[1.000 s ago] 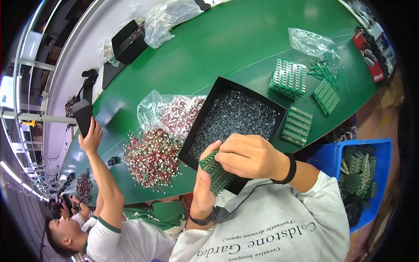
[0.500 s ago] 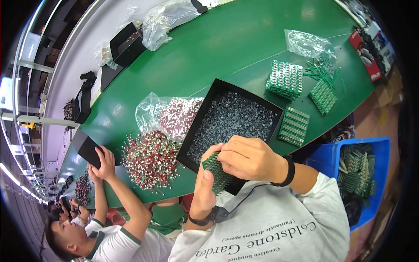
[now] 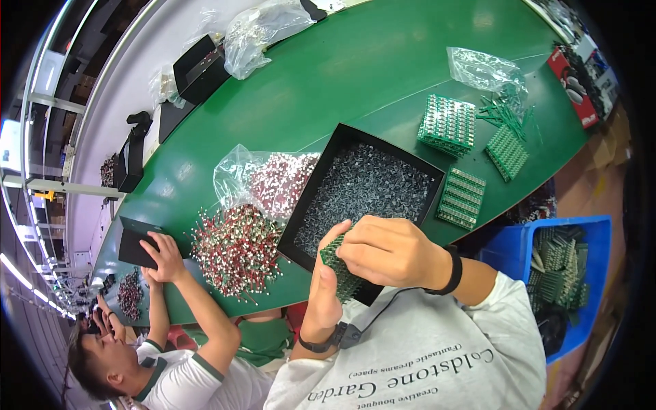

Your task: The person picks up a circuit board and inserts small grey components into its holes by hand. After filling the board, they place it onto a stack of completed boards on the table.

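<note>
My left hand (image 3: 324, 295) grips a green circuit board panel (image 3: 344, 277) upright, its thumb on the near side. The panel's face carries rows of small parts. Curled and closed, my right hand (image 3: 396, 251) presses its fingertips against the panel's upper edge; what lies between them is hidden. Both hands are over the near edge of a black open box (image 3: 369, 188) full of small dark grey pieces. To the right of the box lie a stack of green panels (image 3: 447, 123), a smaller stack (image 3: 462, 198) and one more panel stack (image 3: 507, 152).
Left of the box are a heap of red-wired parts (image 3: 236, 253) and a clear bag (image 3: 281, 179) of similar parts. A co-worker's hand (image 3: 162, 258) touches a black box (image 3: 133, 242). A blue bin (image 3: 593, 287) with green board pieces stands at right. Plastic bags (image 3: 482, 68) lie farther back.
My right fingertips have shifted slightly along the panel, which stays in my left hand. At left, the co-worker's black box has been tipped down onto the table.
</note>
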### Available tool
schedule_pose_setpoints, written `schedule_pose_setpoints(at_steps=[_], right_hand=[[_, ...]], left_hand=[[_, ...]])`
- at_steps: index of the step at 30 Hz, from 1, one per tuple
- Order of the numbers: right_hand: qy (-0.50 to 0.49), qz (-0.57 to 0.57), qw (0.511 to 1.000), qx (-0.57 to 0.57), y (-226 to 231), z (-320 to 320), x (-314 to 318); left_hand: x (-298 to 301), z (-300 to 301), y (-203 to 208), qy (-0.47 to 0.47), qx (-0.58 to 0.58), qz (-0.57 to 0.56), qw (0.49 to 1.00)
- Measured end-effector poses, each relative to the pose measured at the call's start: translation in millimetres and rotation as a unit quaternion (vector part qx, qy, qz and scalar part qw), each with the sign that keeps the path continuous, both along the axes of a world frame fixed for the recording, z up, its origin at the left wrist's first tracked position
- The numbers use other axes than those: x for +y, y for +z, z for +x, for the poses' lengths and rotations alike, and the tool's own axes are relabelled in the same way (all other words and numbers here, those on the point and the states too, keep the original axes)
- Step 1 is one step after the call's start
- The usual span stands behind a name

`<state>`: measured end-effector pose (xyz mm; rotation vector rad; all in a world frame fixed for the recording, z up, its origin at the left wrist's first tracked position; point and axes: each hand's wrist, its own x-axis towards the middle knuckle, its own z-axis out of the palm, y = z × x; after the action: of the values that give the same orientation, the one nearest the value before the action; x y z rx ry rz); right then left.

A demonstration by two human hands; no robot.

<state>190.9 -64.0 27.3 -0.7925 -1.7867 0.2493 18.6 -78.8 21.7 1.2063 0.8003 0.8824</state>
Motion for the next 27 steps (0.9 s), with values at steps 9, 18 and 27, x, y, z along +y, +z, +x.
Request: schedule_pose_setpoints(at_steps=[9,18,27], right_hand=[[-0.039,0.001,0.998,0.043,-4,11,1],[-0.019,0.002,1.0,-0.013,-6,2,4],[-0.016,0.008,1.0,0.015,2,7,-1]], left_hand=[[2,-6,-2,-0.004,-0.062,-0.042,0.997],[1,-1,-2,-0.006,-0.018,-0.015,1.0],[-1,-1,1,-0.017,-0.026,-0.033,0.999]])
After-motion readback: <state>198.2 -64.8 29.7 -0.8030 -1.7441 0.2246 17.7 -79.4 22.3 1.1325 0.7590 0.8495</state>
